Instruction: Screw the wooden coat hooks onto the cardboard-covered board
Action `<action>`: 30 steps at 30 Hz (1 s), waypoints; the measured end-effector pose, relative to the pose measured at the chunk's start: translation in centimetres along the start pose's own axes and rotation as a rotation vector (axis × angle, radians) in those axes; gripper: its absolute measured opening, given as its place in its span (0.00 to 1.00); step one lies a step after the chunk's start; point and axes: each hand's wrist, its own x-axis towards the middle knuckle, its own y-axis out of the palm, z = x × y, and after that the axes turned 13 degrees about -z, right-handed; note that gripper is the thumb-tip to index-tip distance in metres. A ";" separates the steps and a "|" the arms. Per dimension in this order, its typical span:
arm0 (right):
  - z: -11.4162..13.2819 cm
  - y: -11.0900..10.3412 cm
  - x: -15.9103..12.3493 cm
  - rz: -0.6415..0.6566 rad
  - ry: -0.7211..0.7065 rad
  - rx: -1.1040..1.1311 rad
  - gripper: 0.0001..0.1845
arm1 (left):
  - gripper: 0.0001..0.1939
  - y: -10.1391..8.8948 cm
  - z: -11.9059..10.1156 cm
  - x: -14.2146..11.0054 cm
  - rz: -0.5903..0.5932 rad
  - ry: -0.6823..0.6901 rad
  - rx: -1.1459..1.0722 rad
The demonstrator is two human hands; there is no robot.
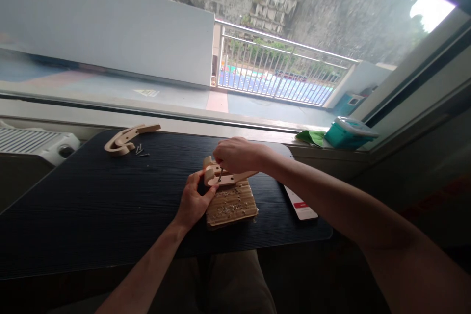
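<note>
My right hand (233,152) is closed round a driver (221,174) with a thin metal shaft. Its handle is hidden in the fist, and the tip points down into a pale curved wooden piece (227,180). The piece has rounded, hooked ends and dark holes. My left hand (195,198) grips its left end between thumb and fingers. Underneath lies a corrugated cardboard pad (231,206), its near part strewn with small light crumbs.
On the dark table (147,211), another curved wooden piece (128,137) lies at the far left beside several screws (140,150). A white phone-like slab (303,208) lies right. A teal box (349,132) and green cloth (311,137) sit on the windowsill. A white heater (40,142) stands left.
</note>
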 end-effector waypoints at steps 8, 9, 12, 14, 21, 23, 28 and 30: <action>-0.1 -0.3 -0.2 0.047 0.075 -0.008 0.15 | 0.19 0.1 0.2 -0.1 -0.012 -0.011 -0.015; -0.1 -0.4 -0.2 0.050 0.074 -0.012 0.18 | 0.19 0.1 0.1 -0.1 -0.011 -0.014 -0.016; -0.2 -0.8 -0.3 0.040 0.052 -0.027 0.19 | 0.19 0.1 0.1 0.0 -0.012 -0.012 -0.018; -0.3 -0.9 -0.4 0.024 0.034 -0.029 0.15 | 0.19 0.1 0.0 0.0 -0.012 -0.008 -0.017; -0.2 -0.3 -0.5 0.001 0.011 -0.038 0.12 | 0.19 0.1 0.1 0.0 -0.016 -0.004 -0.003; -0.2 -0.1 -0.4 0.005 0.011 -0.041 0.11 | 0.19 0.1 0.1 0.0 -0.006 -0.006 -0.005; 0.2 0.0 0.0 0.004 0.029 -0.058 0.12 | 0.19 0.1 0.1 -0.1 -0.022 -0.011 -0.011; 0.3 0.0 0.0 -0.003 0.052 -0.067 0.13 | 0.19 0.1 0.0 -0.1 -0.024 -0.006 -0.015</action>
